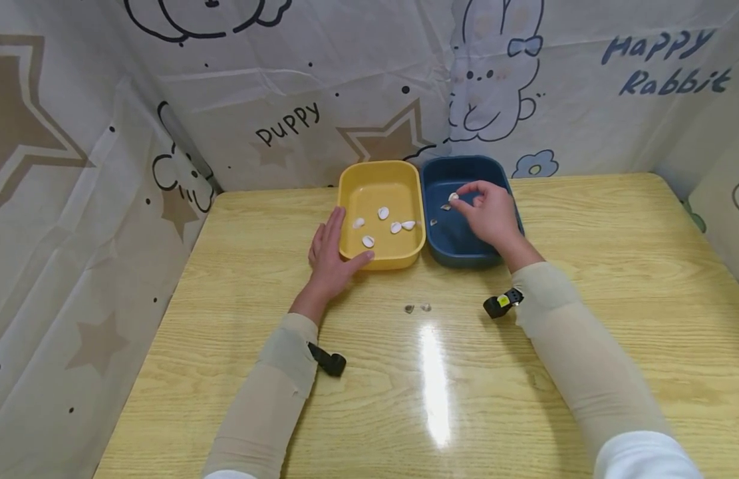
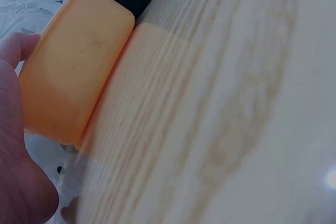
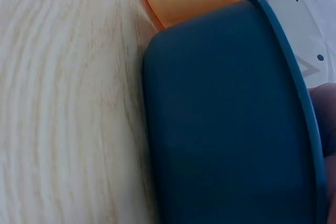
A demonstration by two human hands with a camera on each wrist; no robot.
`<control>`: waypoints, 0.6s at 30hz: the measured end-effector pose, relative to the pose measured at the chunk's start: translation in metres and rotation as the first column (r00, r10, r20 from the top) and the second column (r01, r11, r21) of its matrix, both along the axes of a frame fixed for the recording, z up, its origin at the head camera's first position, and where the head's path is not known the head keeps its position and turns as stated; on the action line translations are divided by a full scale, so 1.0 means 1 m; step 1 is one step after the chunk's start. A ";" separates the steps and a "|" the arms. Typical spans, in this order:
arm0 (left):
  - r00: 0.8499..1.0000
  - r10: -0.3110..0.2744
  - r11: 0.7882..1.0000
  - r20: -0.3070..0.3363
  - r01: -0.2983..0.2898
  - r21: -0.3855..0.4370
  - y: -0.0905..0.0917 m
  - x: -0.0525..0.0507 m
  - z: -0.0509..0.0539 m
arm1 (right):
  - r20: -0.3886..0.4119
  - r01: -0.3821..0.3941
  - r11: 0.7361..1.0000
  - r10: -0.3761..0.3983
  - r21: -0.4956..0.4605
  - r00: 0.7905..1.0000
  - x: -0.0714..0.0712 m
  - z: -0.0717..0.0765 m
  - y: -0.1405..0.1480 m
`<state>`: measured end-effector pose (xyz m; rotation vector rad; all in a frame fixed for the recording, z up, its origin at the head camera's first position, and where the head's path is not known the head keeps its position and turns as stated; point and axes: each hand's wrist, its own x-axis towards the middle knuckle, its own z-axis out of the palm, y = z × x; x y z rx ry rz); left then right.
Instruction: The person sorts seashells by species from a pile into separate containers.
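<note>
My left hand (image 1: 332, 263) rests against the near left corner of the yellow bin (image 1: 381, 263). Its fingers lie along the outer left side, and the thumb reaches over the front rim. Several white seashells (image 1: 384, 213) are spread on that bin's floor. Over the blue bin (image 1: 465, 258), my right hand (image 1: 491, 213) pinches a small white seashell (image 1: 453, 197) between thumb and fingertips. Below it are small brownish shells (image 1: 433, 222) on the blue floor; the hand hides part of this bin. In the right wrist view, the blue wall blocks the fingertips.
Two small shells, one dark (image 1: 409, 309) and one pale (image 1: 426, 307), lie on the wooden table (image 1: 369, 419) in front of the bins. The bins stand side by side near a printed cloth backdrop (image 1: 273, 86). Each wrist carries a black camera (image 1: 330, 361).
</note>
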<state>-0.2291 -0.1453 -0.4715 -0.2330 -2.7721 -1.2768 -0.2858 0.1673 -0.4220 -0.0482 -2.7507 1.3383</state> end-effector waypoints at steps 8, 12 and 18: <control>1.000 -0.001 1.000 0.008 0.001 0.007 0.001 0.001 -0.001 | -0.038 -0.006 1.000 0.006 0.007 0.999 -0.002 -0.005 0.001; 1.000 -0.002 1.000 0.006 0.002 0.007 0.000 0.000 0.000 | -0.035 -0.010 1.000 0.010 0.006 0.999 -0.002 -0.004 0.001; 1.000 -0.004 1.000 0.003 0.004 0.008 0.000 0.000 0.000 | -0.038 0.004 1.000 -0.004 0.000 0.999 -0.002 -0.002 0.000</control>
